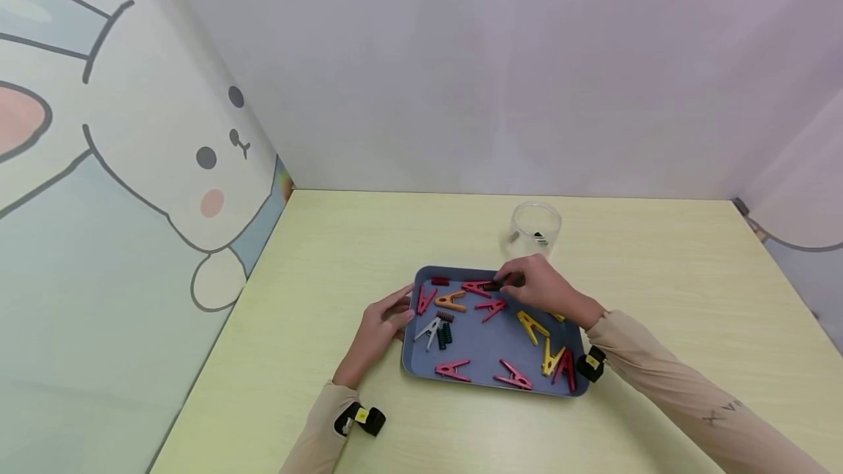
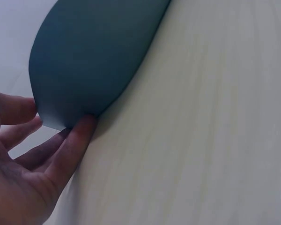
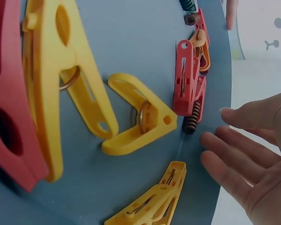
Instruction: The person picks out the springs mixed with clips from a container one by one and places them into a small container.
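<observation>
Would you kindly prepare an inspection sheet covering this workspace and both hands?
Surface: pale wood-look table.
Job's things: blue-grey tray holding pink-red clips, yellow clips, an orange clip, a whitish clip and dark springs, loosely scattered.
Clutter: clear cup beyond the tray, with small dark bits showing; too small to identify.
Left hand: holds the tray's left edge.
Right hand: over the tray's far edge, near a spring, thumb and fingers apart, nothing visibly held.
Cables: nothing seen.
Surroundings: plain pale backdrop behind; rabbit picture at left.
</observation>
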Tool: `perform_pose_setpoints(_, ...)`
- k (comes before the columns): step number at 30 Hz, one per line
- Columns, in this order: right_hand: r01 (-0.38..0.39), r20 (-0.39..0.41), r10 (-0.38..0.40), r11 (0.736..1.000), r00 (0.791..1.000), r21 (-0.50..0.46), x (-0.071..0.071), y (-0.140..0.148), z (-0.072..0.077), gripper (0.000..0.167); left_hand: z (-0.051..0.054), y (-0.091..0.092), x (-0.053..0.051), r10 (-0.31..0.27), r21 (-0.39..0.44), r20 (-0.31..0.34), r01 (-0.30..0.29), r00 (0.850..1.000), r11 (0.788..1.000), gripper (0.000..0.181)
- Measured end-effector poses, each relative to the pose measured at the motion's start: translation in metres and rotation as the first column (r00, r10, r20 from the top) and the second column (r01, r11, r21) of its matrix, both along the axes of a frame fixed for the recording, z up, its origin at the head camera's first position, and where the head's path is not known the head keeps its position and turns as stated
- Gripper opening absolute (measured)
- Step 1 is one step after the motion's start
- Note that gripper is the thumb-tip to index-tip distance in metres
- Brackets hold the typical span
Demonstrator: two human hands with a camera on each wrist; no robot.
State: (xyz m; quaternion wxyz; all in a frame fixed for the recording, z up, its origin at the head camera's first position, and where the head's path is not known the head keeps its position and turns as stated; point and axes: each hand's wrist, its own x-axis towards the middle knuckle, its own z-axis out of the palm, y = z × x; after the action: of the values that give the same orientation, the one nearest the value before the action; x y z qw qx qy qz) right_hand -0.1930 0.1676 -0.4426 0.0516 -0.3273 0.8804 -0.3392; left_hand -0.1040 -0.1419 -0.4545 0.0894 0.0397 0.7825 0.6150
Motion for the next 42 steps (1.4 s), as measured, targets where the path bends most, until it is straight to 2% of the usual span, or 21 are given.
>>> perform_pose_setpoints(7, 0.002, 0.004, -0.002, 0.996, 1.000, 0.090, -0.001, -0.007, 0.006, 0.014, 0.001, 0.001, 0.000, -0.001, -0.012, -0.001, 0.001, 1.000, 1.000, 0.047)
perform_pose_setpoints(12, 0.007, -0.032, -0.002, 0.986, 0.999, 0.168, -0.001, -0.013, 0.007, 0.014, 0.001, 0.001, 0.000, -0.001, -0.011, 0.000, 0.001, 1.000, 1.000, 0.047)
perform_pose_setpoints(21, -0.020, -0.119, 0.050, 0.971, 0.992, 0.239, 0.001, -0.018, 0.002, 0.011, 0.002, 0.003, 0.001, 0.001, -0.007, -0.001, -0.001, 1.000, 1.000, 0.047)
perform_pose_setpoints(28, -0.016, -0.173, 0.078, 0.942, 0.982, 0.335, 0.004, -0.021, 0.004, 0.012, 0.001, 0.002, 0.001, -0.003, 0.001, -0.002, 0.003, 1.000, 1.000, 0.047)
perform_pose_setpoints(35, 0.011, -0.179, 0.063, 0.923, 0.982, 0.384, 0.007, -0.022, 0.007, 0.013, -0.028, -0.002, -0.008, 0.025, 0.017, -0.004, -0.025, 1.000, 1.000, 0.047)
perform_pose_setpoints(38, 0.020, -0.191, 0.059, 0.922, 0.980, 0.388, 0.007, -0.022, 0.005, 0.014, -0.033, -0.003, -0.009, 0.041, 0.012, -0.018, -0.041, 0.999, 0.999, 0.047)
perform_pose_setpoints(42, 0.024, -0.218, 0.066, 0.923, 0.974, 0.384, 0.006, -0.021, 0.003, 0.016, -0.035, -0.002, -0.008, 0.048, 0.013, -0.023, -0.048, 0.999, 0.999, 0.046)
